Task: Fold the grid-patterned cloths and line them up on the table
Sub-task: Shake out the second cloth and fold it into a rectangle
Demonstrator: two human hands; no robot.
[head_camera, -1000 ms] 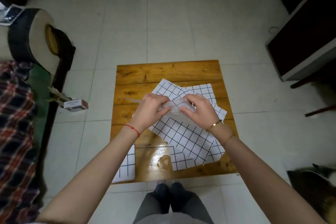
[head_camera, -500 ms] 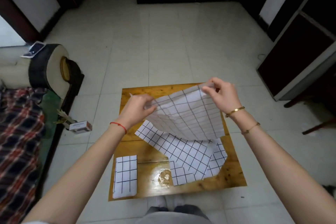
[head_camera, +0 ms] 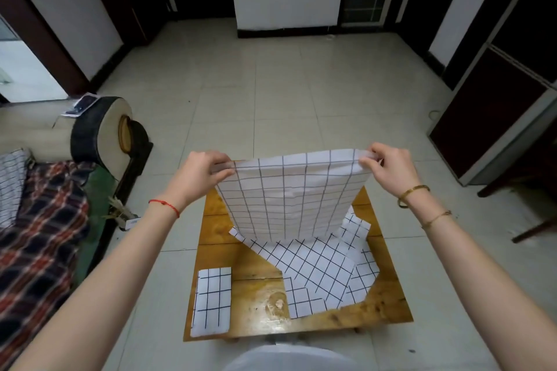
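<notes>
Two bare forearms, no sleeves. A thin red string bracelet (head_camera: 164,207) circles the left wrist. The right wrist wears a gold bangle (head_camera: 412,195) and a thinner gold chain bracelet (head_camera: 436,219).

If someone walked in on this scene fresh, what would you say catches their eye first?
First, the grid-patterned cloth held up over the wooden table, its top corners pinched by the left hand and the right hand. Next, the loose pile of cloths on the table's right, and one folded cloth at its near left corner.
</notes>
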